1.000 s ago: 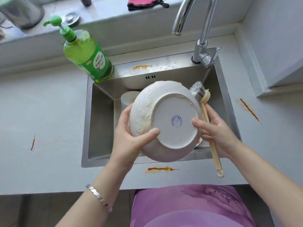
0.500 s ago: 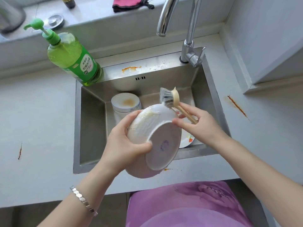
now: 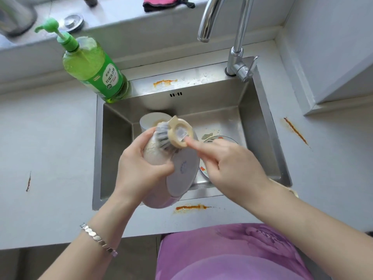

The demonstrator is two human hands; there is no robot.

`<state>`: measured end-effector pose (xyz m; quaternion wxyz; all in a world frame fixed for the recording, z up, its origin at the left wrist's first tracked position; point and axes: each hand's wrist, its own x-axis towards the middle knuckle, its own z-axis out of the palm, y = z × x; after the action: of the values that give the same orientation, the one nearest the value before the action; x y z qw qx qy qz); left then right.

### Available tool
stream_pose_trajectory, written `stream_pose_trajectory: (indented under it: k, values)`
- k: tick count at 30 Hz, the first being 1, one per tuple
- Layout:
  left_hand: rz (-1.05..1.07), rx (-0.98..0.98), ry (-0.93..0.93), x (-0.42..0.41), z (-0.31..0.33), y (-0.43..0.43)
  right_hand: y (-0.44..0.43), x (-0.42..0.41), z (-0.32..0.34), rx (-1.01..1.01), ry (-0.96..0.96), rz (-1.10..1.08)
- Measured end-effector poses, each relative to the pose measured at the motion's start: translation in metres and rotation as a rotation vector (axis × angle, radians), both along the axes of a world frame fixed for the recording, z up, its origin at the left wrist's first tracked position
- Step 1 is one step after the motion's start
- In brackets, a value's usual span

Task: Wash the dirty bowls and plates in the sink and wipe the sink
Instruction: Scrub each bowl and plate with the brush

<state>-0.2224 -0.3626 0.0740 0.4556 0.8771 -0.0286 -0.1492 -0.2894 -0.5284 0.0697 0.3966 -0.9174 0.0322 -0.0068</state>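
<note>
Presently, above the sink's (image 3: 113, 142) front edge, the left hand (image 3: 141, 168) grips the tilted bowl (image 3: 181, 174) and the right hand (image 3: 228, 164) holds the brush (image 3: 173, 134) against it; a wet slip could crack the plate (image 3: 222, 139) beneath.

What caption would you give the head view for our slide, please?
Left hand holds a white bowl over the sink while the right hand scrubs its outside with a brush.

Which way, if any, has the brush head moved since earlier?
Yes: brush head went left, from under the faucet base to under the overflow slots, onto the bowl.
</note>
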Motion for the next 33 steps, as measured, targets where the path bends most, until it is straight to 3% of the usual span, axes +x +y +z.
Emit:
stream_pose_trajectory:
  k: [5, 10, 14, 19, 23, 29, 33]
  values:
    - [0.034, -0.017, 0.006, -0.004, -0.001, 0.004, -0.029, 0.020, -0.018, 0.106, 0.253, -0.194]
    - [0.067, -0.066, 0.014, -0.004, -0.001, 0.002, 0.001, 0.003, 0.010, 0.118, 0.121, 0.025]
    - [0.086, -0.065, 0.020, -0.007, 0.002, 0.005, -0.027, 0.019, -0.023, 0.182, 0.294, -0.212]
    - [0.146, -0.089, 0.040, -0.009, -0.003, 0.009, -0.002, 0.006, -0.007, 0.181, 0.170, -0.048]
    - [0.158, -0.112, 0.044, -0.013, 0.000, 0.010, -0.027, 0.016, -0.029, 0.217, 0.372, -0.197]
    - [0.187, -0.164, 0.055, -0.013, 0.000, 0.004, -0.003, 0.012, 0.002, 0.233, 0.180, -0.072]
    - [0.236, -0.228, 0.069, -0.014, -0.003, 0.009, -0.027, 0.017, -0.018, 0.263, 0.322, -0.241]
